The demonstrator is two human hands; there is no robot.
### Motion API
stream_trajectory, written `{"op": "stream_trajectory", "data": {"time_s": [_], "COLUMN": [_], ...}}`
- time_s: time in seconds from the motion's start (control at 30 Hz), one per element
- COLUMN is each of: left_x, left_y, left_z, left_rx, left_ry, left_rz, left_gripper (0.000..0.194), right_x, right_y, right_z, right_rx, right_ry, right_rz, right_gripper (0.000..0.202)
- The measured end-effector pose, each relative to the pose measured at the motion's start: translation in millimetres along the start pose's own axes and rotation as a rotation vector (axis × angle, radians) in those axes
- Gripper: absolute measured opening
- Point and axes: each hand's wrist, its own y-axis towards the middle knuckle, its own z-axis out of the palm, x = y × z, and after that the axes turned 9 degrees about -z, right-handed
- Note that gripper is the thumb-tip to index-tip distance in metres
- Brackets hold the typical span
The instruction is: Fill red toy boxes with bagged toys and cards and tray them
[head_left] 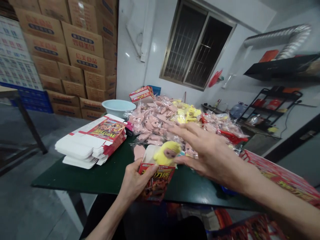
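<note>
My left hand (135, 180) grips a small red printed box (156, 183) at the table's front edge, thumb across its front. The box stands with its top open and a white flap up. A yellow toy piece (168, 154) with a brownish oval patch sticks out of the opening. My right hand (202, 146) is just right of the yellow piece, fingers apart, pointing left; nothing is held in it. Behind the hands lies a heap of bagged pink pieces (152, 121), with bagged yellow pieces (187, 111) on top.
Flattened printed cartons (85, 141) are stacked on the green table (107, 178) at left. A light blue basin (118, 106) stands behind them. Red printed boxes (282, 173) line the right side. Brown cartons (82, 56) are piled at the back left.
</note>
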Motion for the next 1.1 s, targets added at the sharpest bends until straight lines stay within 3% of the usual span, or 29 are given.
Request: {"op": "stream_trajectory", "data": {"time_s": [0.1,0.17,0.23,0.43,0.53,0.67,0.73,0.83,0.97,1.03,1.1], "left_x": [3,1,-1,-3,-1,-1,-1,1,4,5,8], "left_y": [-3,-5,-6,-6,-7,-7,-7,-10,-14,-15,-16], "left_z": [-4.6,-4.7,-3.1,-0.6,-2.0,-2.1,-1.7,-2.0,-5.9,-10.2,-16.8], "left_rx": [-0.027,-0.020,0.023,0.128,0.097,0.083,0.070,0.054,-0.005,-0.046,-0.091], "left_ry": [0.059,0.082,0.031,-0.054,-0.046,-0.050,-0.046,-0.045,0.030,0.077,0.125], "left_rz": [0.041,0.049,0.055,0.138,0.142,0.143,0.154,0.153,0.197,0.209,0.190], "left_gripper": [0.039,0.037,0.036,0.029,0.028,0.025,0.022,0.019,0.012,0.014,0.019], "right_x": [1,6,13,27,29,39,46,58,71,74,73], "right_y": [-12,-14,-13,-6,-10,-18,-20,-18,-10,-9,-14], "right_z": [16,26,33,45,52,59,64,77,92,92,90], "right_rx": [-0.035,-0.091,-0.136,-0.109,-0.127,-0.338,-0.378,-0.266,-0.111,-0.160,-0.326], "right_ry": [0.111,0.174,0.242,0.382,0.290,0.058,0.033,0.078,0.232,0.321,0.421], "right_rz": [0.009,0.022,0.011,-0.060,-0.045,-0.007,-0.040,-0.047,0.118,0.150,0.161], "right_gripper": [0.019,0.013,0.012,0.019,0.019,0.024,0.028,0.023,0.030,0.030,0.022]}}
